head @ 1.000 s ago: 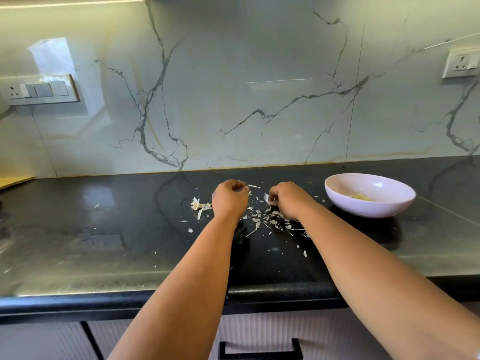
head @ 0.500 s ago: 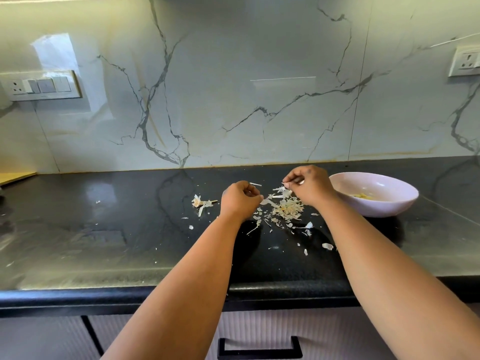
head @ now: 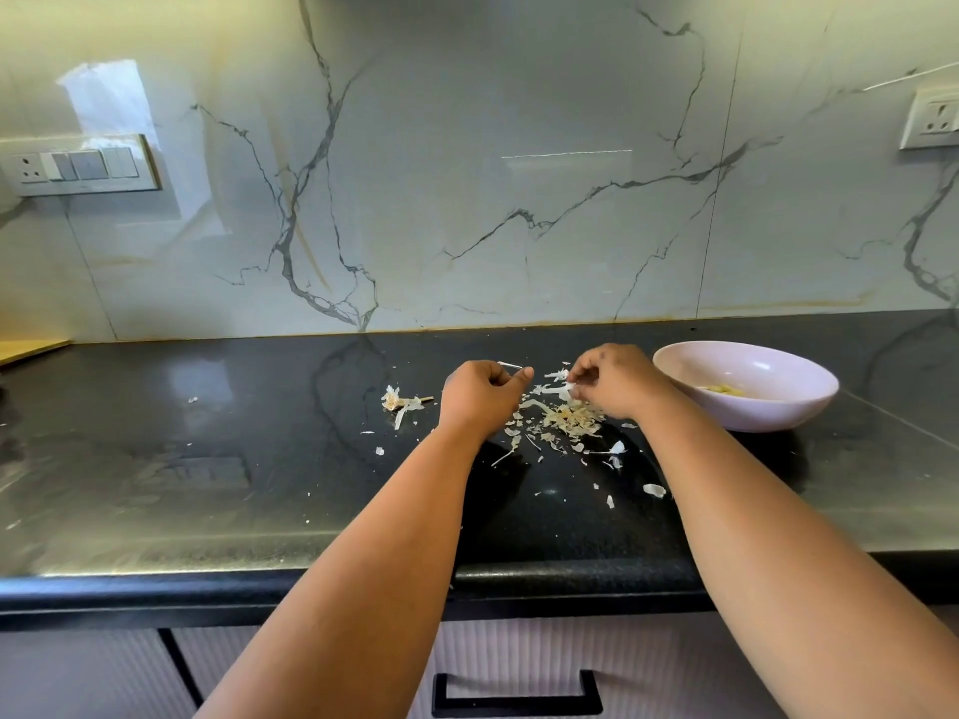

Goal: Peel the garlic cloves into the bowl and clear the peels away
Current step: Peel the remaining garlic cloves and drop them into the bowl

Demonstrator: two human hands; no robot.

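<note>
On the black table (head: 155, 485), left of the pale bowl (head: 747, 407) (peeled garlic inside), the right hand (head: 615, 378) pinched a garlic peel (head: 563, 390) above the peel pile (head: 563, 422); the left hand (head: 480, 397) was curled, contents unclear.

Home kitchen: black stone counter (head: 207, 511), marble backsplash (head: 519, 173), wall sockets (head: 78, 166), drawer handle (head: 516, 692) seen below the hands.

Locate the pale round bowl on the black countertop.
The pale round bowl sits at right on the black countertop, just beyond the right hand.
</note>
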